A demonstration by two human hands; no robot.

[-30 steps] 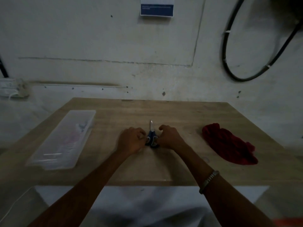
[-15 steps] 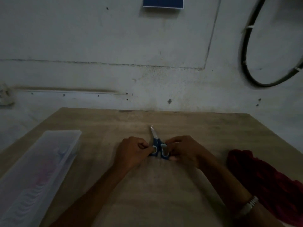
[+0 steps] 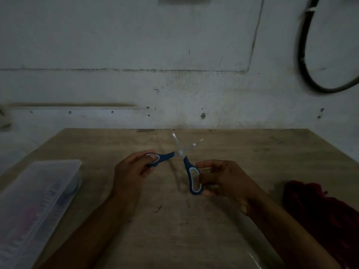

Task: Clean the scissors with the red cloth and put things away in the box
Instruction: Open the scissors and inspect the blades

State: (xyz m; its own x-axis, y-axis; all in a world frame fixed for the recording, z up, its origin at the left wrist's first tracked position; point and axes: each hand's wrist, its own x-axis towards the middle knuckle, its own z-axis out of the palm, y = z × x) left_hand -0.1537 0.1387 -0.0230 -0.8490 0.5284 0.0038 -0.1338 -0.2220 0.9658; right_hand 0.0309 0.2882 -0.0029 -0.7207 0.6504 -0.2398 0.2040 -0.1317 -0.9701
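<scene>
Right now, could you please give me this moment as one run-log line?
step: opening scissors | left hand: grips one handle | right hand: grips other | blades: spread | red cloth: untouched | box: left

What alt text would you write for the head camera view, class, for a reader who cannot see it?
Two hands hold blue-handled scissors open above a wooden table, the left hand gripping one handle and the right hand the other. A red cloth lies at the right and a clear plastic box at the left.
</scene>
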